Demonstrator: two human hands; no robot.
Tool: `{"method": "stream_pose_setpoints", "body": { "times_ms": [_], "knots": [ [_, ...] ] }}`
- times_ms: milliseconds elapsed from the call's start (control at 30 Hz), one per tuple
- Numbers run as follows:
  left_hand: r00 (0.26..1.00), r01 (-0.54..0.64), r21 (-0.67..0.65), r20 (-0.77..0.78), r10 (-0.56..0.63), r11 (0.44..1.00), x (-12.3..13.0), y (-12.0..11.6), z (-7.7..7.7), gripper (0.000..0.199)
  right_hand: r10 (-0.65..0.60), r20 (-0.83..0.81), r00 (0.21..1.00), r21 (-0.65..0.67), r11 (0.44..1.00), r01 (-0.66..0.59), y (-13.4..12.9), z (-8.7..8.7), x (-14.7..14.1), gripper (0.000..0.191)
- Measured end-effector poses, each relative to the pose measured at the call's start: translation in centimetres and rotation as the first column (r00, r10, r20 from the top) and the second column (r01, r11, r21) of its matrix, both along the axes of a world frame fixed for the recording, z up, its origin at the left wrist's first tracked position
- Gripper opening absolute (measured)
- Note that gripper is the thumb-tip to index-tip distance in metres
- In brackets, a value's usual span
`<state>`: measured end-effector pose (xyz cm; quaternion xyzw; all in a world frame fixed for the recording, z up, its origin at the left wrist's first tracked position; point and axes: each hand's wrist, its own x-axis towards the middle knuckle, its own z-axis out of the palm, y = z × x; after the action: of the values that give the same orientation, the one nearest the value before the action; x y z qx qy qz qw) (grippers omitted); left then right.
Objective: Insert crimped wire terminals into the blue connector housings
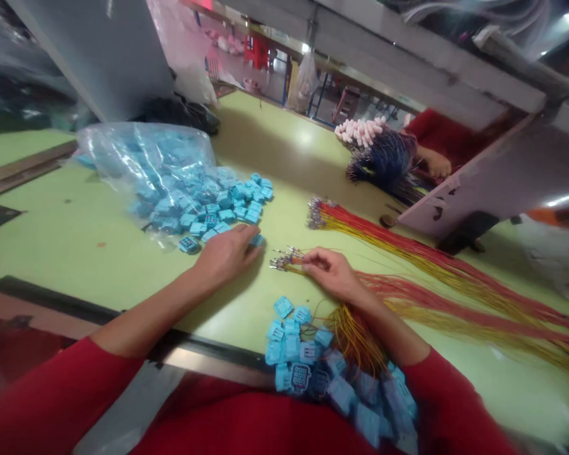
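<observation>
My left hand (228,254) is at the front edge of a heap of light-blue plastic connector housings (225,215). Its fingers are closed on one blue connector housing (257,239), partly hidden behind the fingertips. To the right, my right hand (330,270) has thumb and fingers together at the wires, just behind the metal crimped terminals (284,258) of a loose bunch. Red and yellow wires (408,297) run from under that wrist to the right. Below it, near my body, lies a cluster of blue housings (291,347) with yellow-orange wires (355,335) fitted.
A clear plastic bag (146,151) spills housings at the left. Another bundle of red and yellow wires (389,237) lies beyond my right hand. Farther back, another person's hand (435,164) is beside dark wires with pale pink connectors (360,131). A grey upright panel (483,170) stands right.
</observation>
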<state>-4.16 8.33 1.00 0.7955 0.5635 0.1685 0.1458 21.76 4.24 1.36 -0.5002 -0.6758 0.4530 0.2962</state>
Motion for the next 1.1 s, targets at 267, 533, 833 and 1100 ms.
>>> {"method": "stream_pose_setpoints", "body": {
  "times_ms": [267,533,833,1100],
  "knots": [
    [0.726,0.153,-0.265,0.684,0.073,0.952,0.4,-4.3,0.1,0.042,-0.005,-0.125,0.992,-0.030,1.000,0.001,-0.7,0.9,-0.6,0.024],
    [0.485,0.165,-0.321,0.850,0.207,0.933,2.6,-6.6,-0.9,0.042,-0.049,-0.088,0.995,0.111,0.992,0.058,-1.9,2.2,-0.7,0.020],
    [0.576,0.150,-0.149,0.817,0.036,0.977,2.8,-7.0,-1.3,0.031,0.005,-0.008,1.000,0.298,0.955,-0.002,-2.5,2.3,-0.8,0.011],
    [0.581,0.160,-0.026,0.810,-0.073,0.987,2.9,-7.1,-1.6,0.033,0.034,0.053,0.998,0.327,0.944,-0.050,-2.5,2.2,-0.6,0.012]
  ]
}}
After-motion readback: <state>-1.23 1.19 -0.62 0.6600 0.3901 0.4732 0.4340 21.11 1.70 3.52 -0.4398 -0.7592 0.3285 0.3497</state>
